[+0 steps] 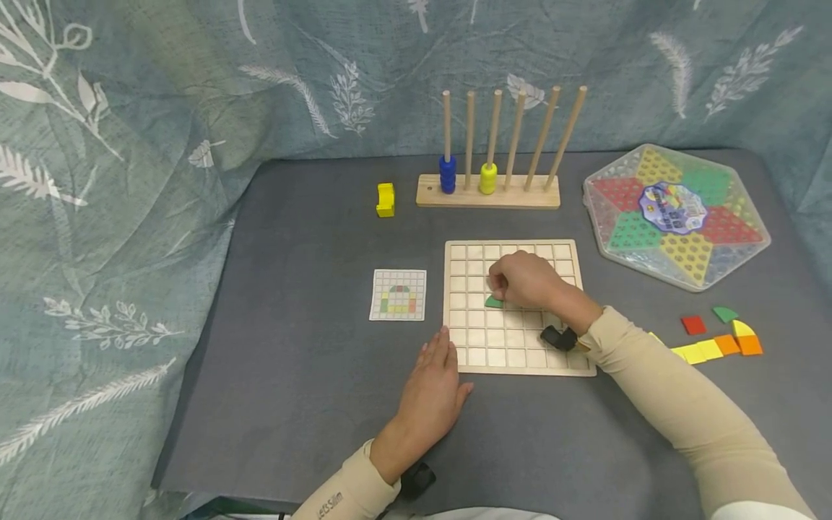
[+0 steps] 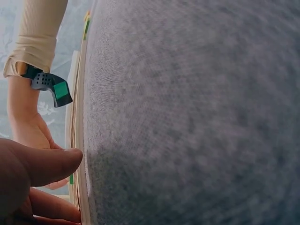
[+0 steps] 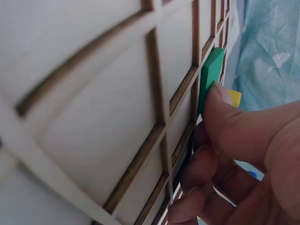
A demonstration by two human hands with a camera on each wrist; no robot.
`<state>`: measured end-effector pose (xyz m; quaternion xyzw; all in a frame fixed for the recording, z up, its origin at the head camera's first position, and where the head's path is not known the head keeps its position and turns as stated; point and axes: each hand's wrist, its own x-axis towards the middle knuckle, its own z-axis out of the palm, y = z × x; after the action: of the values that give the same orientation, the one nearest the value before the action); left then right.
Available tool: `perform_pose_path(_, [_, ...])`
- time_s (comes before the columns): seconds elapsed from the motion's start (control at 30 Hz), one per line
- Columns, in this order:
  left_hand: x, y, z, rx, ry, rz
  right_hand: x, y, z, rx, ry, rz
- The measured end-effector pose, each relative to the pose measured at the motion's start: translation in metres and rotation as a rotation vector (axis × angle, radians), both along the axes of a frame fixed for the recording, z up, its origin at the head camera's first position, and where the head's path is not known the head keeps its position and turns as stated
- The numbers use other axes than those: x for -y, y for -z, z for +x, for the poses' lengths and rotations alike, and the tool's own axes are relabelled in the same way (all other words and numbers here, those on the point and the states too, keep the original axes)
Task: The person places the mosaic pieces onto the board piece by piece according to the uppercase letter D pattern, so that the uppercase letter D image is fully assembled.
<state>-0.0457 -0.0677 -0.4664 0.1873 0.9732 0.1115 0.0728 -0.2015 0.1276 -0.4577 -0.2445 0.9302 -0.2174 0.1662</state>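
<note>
My right hand (image 1: 528, 280) is over the middle of a wooden grid board (image 1: 458, 337) with its fingers curled. In the right wrist view, the thumb (image 3: 220, 105) grips the end of a green quarter-round tile (image 3: 212, 72), which lies over the board's cells; the fingers behind it partly hide the contact. The same green tile (image 1: 494, 302) shows beside the fingertips from above. My left hand (image 1: 429, 396) rests with fairly straight fingers at the board's lower left corner, fingertips along its edge. Left of the board lies a printed pattern card (image 1: 398, 282) with a coloured arch.
Right of the board lie a red tile (image 1: 693, 325), a green tile (image 1: 724, 314), and several yellow and orange tiles (image 1: 726, 344). A peg rack (image 1: 487, 201) with blue and yellow beads stands behind, near a yellow block (image 1: 386, 200). A hexagonal game box (image 1: 617, 253) lies back right.
</note>
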Motion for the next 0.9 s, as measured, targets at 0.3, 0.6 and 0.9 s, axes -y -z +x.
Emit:
perform_pose_path(0.3, [0.002,0.0,0.003,0.02,-0.037,0.034,-0.032,-0.014,0.004,-0.115,0.063,-0.06])
perform_pose_path(0.6, [0.005,0.0,0.002,-0.011,-0.038,0.006,-0.012,-0.009,0.016,-0.017,0.034,-0.044])
perform_pose_path(0.9, [-0.001,0.002,-0.002,0.0,-0.002,-0.001,0.007,0.0,0.007,0.05,0.083,0.106])
